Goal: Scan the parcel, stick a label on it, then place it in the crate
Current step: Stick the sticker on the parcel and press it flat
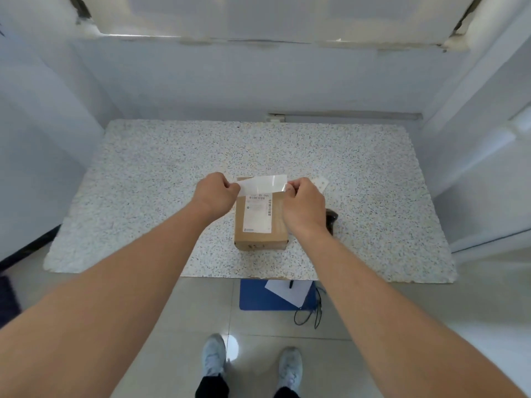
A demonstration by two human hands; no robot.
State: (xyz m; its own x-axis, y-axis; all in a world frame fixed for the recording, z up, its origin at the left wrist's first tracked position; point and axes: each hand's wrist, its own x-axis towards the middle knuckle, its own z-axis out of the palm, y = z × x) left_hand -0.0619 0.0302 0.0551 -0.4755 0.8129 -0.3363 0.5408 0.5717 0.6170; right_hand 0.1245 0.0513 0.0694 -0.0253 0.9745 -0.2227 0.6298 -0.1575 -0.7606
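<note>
A brown cardboard parcel (260,225) rests on the speckled stone table (143,196), near its front edge. Its top carries a white printed shipping sheet with a barcode. Just above the parcel's far end, a white label (263,183) is stretched flat between both hands. My left hand (215,193) pinches the label's left end, and my right hand (304,205) pinches its right end. A dark scanner (331,221) lies on the table right of the parcel, mostly hidden behind my right wrist. No crate shows clearly.
A small white slip (321,183) lies on the table beyond my right hand. Under the table's front edge sit a blue flat object (258,297), a white paper (290,291) and a black cable (310,314). White walls close in on three sides.
</note>
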